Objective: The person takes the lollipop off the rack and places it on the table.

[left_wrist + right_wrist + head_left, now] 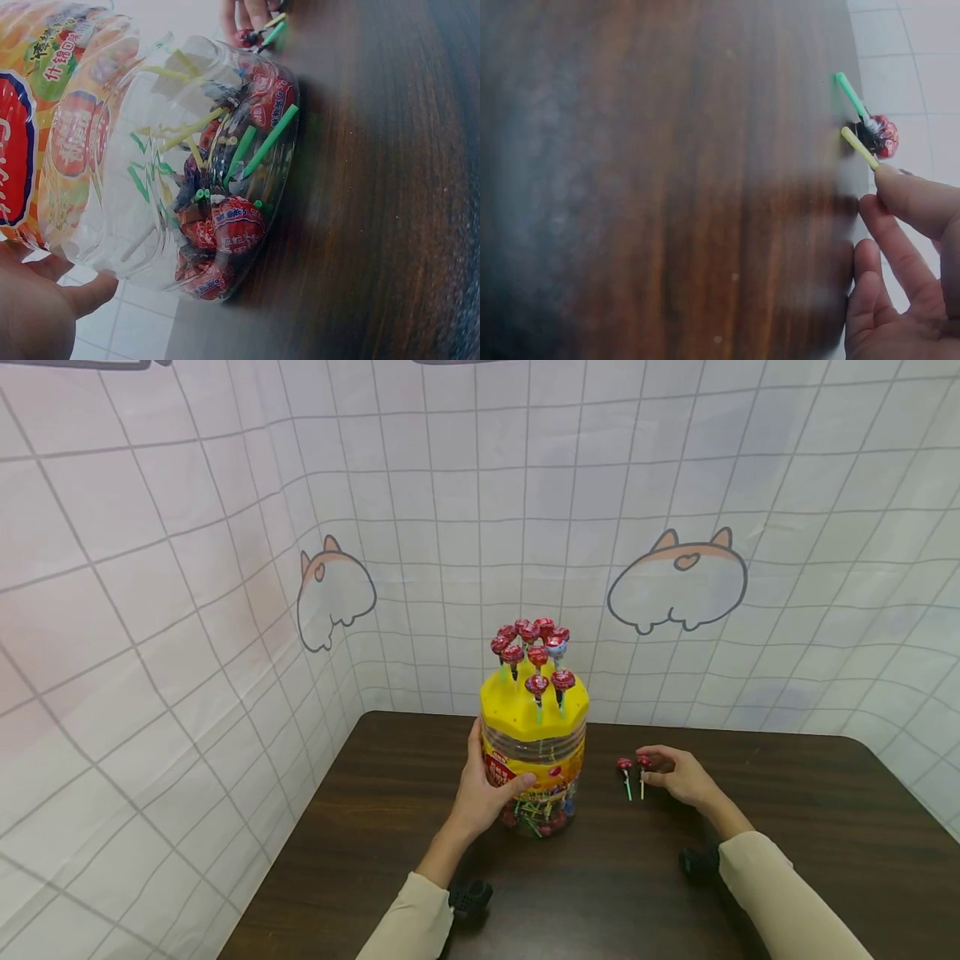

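My left hand point(480, 797) grips the side of a clear plastic candy jar point(540, 772), thumb across its printed label. The jar stands upright on the table, and its yellow lid point(504, 702) bears several wrapped lollipops, stick down. Through the clear wall in the left wrist view, more red-wrapped lollipops point(238, 223) lie at the bottom. To the right of the jar, my right hand point(681, 778) pinches a red lollipop with a yellow stick point(859, 148) between thumb and fingers. Beside it lies another red lollipop with a green stick point(627, 785).
The dark wooden table point(600, 893) ends at a back edge just behind the jar. A white gridded cloth point(480, 543) with cartoon drawings hangs behind and to the left. Black wrist devices point(472, 897) sit under both wrists.
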A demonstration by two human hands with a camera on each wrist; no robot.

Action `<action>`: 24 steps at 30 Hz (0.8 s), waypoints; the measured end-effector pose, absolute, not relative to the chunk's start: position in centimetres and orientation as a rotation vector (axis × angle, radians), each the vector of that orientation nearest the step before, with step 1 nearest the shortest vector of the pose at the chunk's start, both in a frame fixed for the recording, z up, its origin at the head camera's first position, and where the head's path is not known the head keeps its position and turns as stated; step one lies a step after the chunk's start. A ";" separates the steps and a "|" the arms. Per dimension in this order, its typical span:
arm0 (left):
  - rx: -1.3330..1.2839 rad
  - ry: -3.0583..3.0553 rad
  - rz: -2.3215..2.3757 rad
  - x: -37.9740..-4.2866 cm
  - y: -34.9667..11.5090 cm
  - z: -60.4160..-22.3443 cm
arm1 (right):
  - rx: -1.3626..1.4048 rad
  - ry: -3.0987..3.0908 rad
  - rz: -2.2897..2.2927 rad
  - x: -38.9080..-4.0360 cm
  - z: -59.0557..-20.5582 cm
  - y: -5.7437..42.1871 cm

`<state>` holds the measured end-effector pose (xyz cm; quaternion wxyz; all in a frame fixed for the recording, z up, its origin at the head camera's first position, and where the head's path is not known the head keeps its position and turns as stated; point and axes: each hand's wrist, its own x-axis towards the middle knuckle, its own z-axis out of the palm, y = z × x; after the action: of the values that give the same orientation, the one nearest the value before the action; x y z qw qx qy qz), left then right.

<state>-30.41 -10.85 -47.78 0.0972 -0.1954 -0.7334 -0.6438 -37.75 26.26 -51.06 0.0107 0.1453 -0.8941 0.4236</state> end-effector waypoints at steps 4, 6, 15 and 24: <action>-0.576 -2.176 -1.900 -30.4 -10.9 -47.7 | 0.434 -2.815 1.323 -37.8 -51.0 26.2; -0.575 -2.177 -1.899 -30.3 -10.9 -47.7 | 0.421 -2.831 1.312 -37.8 -51.0 26.1; -0.574 -2.175 -1.902 -30.2 -10.8 -47.6 | 0.372 -2.863 1.283 -37.7 -50.9 25.9; -0.582 -2.179 -1.913 -30.3 -10.9 -47.6 | 0.452 -2.801 1.387 -37.5 -50.2 26.5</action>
<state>-30.26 -10.94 -47.63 0.0922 -0.1958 -0.7337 -0.6441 -37.46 26.53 -50.17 -0.0083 0.1431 -0.8870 0.4390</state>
